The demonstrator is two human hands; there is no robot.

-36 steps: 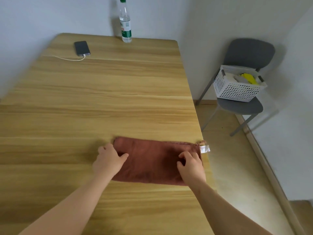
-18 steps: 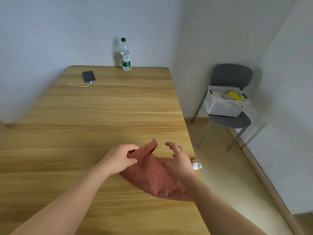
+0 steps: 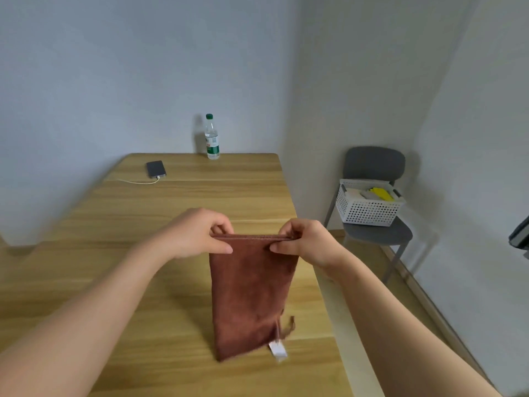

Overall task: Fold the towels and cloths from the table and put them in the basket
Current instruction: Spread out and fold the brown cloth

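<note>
A folded brown towel (image 3: pixel 250 293) hangs in the air over the wooden table (image 3: pixel 160 224), a white tag and a loop at its lower right corner. My left hand (image 3: pixel 200 234) pinches its top left corner and my right hand (image 3: pixel 305 242) pinches its top right corner, holding the top edge stretched level. The white perforated basket (image 3: pixel 369 210) stands on a grey chair (image 3: pixel 378 233) to the right of the table, with folded cloths inside, one of them yellow.
A phone (image 3: pixel 156 169) with a white cable lies at the table's far left. A water bottle (image 3: pixel 212 137) stands at the far edge by the wall. A dark object (image 3: pixel 519 236) juts in at the right edge.
The towel lay flat under both hands a second ago. Both hands have lifted it off the table by one short edge, and it now hangs lengthwise. The view has tilted up.
</note>
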